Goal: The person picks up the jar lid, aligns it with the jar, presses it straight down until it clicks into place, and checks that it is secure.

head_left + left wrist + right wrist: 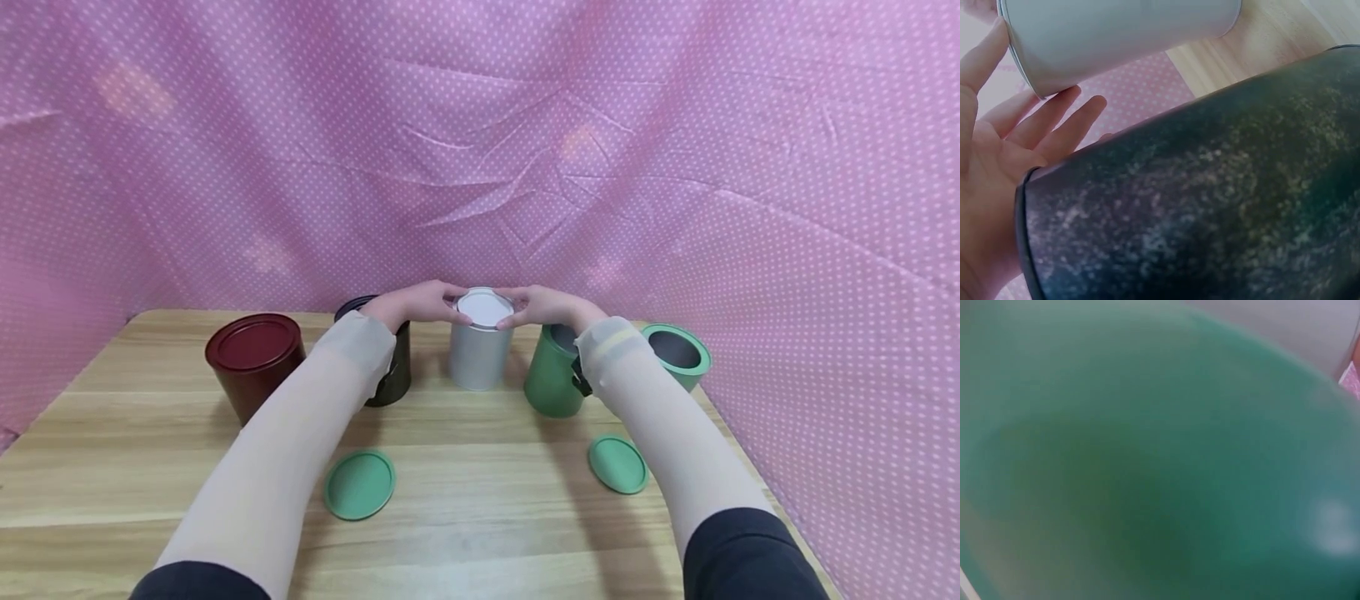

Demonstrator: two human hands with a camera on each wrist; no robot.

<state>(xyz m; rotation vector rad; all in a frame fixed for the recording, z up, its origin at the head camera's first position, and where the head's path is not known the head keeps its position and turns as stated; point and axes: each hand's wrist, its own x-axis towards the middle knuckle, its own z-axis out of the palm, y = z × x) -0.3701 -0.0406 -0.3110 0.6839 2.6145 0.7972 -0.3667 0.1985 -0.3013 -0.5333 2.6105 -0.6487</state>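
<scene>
At the table's twelve o'clock, the upright silver cylindrical metal tin (480, 354) with its white lid (486, 307) looks light, rigid and slick, best gripped at the lid rim where left hand (417, 303) and right hand (542, 307) press loosely spread fingertips.

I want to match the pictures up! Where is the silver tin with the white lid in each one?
Head view: the round silver metal tin with the white lid stands centre, at the back of the table, both hands on its lid.
Left wrist view: it fills the top edge, by the left hand's fingers.
Right wrist view: not visible; a green blur fills it.
Shared landmark: the dark speckled tin.
</scene>
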